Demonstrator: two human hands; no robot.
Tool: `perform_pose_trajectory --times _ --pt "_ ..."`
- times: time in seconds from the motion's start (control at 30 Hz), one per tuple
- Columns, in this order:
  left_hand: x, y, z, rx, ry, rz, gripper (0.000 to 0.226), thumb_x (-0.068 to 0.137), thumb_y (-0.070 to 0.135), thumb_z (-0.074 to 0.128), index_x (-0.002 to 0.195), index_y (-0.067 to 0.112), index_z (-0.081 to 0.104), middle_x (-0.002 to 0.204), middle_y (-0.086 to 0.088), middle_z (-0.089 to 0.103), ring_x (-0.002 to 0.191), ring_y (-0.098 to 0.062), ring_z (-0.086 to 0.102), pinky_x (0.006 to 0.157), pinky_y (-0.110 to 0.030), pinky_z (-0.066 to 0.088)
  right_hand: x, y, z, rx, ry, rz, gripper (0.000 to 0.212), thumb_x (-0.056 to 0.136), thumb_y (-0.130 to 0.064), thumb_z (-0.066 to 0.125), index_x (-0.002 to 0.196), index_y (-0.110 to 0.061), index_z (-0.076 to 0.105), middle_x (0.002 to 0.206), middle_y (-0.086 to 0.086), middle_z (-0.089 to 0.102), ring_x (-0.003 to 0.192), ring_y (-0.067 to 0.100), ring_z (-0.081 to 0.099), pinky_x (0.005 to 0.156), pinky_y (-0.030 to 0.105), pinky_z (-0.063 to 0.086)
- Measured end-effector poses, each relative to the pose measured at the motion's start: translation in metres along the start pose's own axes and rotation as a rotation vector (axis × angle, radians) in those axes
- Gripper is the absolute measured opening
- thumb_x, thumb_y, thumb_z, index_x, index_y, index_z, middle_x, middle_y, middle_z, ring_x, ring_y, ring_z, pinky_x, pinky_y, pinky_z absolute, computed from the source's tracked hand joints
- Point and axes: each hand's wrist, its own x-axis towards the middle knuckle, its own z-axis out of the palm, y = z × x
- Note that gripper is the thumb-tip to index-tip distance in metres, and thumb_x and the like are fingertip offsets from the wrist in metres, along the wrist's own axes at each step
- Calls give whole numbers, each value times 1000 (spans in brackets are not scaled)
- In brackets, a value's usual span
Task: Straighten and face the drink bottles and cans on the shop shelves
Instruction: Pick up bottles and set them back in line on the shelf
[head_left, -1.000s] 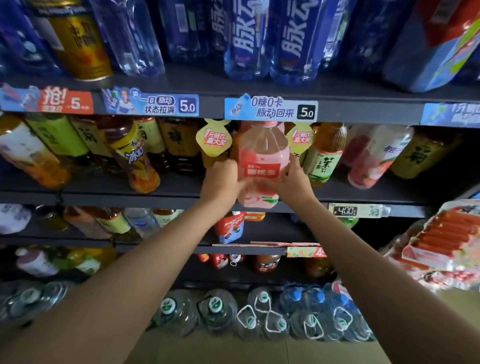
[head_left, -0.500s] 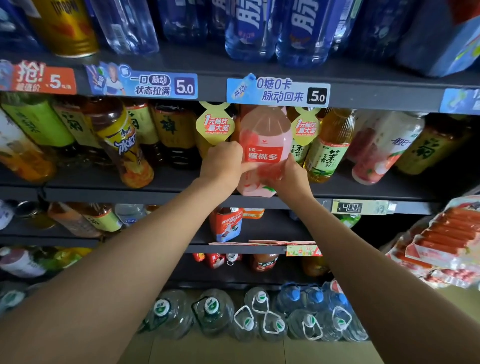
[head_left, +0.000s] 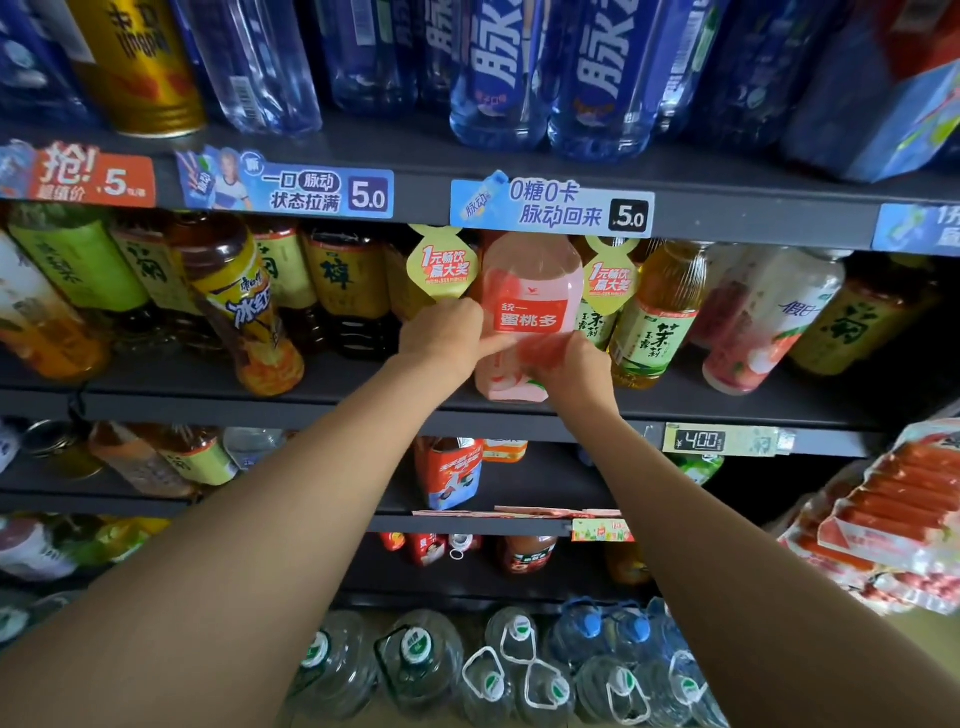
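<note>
- Pink peach drink bottle (head_left: 524, 312) stands at the front edge of the middle shelf (head_left: 332, 400), centre of view, red label facing out.
- Left hand (head_left: 441, 335): grip curled round the bottle's left side at label height.
- Right hand (head_left: 569, 364): grip wrapped on the lower right of the bottle, fingers over the label's bottom edge.
- Judgement: this bottle looks nearly faced and upright; what remains for it is letting go.
- Left to do, same shelf: iced tea bottle (head_left: 249, 312) to the left appears to lean out of its row; green tea bottle (head_left: 657, 322) just right of the hands appears tilted, though the wide lens may exaggerate both.
- Lower shelves show scattered bottles, some seemingly lying down; detail too dim to confirm.
- Top shelf: blue sports drink bottles (head_left: 545, 78) look label-forward.
</note>
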Motion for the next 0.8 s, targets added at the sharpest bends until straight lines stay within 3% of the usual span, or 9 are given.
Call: perform_pose_trajectory --times 0.17,0.27,0.37,0.47,0.53,0.67,0.8 --pt "5 -22 -3 -138 -6 78 39 79 46 68 99 12 67 98 -4 69 89 -19 64 77 -40 54 -6 1 -11 43 -33 -49 43 82 -25 72 113 0 55 109 8 62 87 18 54 68 23 39" --pt "5 -28 -2 -131 21 92 27 84 34 67 101 14 69 99 -4 70 91 -21 65 80 -41 54 -8 0 -15 49 -48 -95 31 82 -17 71 106 -1 60 105 6 64 87 14 53 63 11 34" --pt "4 -34 -2 -111 77 91 21 88 28 64 103 16 71 103 -5 70 95 -23 64 81 -40 54 -10 -3 -20 52 -53 -119 24 82 -15 71 103 -5 65 107 6 67 89 14 55 64 9 33" --pt "2 -37 -2 -84 112 68 23 89 34 61 92 15 73 93 -5 71 87 -23 65 69 -32 52 -11 -7 -26 27 -79 -126 23 82 -20 71 101 -7 68 100 2 65 87 14 55 63 9 33" --pt "1 -41 0 -32 168 -9 39 89 45 57 75 11 71 79 -5 70 76 -23 66 61 -29 50 -11 -7 -27 34 -58 -116 24 81 -22 72 99 -7 67 100 3 66 87 15 56 67 12 36" --pt "-11 -49 10 -5 248 -247 54 83 61 54 76 7 58 79 -4 62 81 -27 63 61 -30 41 -21 -2 -5 90 55 10 49 83 -26 70 121 -2 51 118 12 60 108 27 56 80 27 42" --pt "-10 -34 24 -195 170 -383 61 85 53 56 116 2 46 117 -16 58 111 -36 55 79 -39 44 -33 -16 32 213 161 116 96 72 -30 79 142 -4 20 141 16 33 129 34 35 106 43 32"
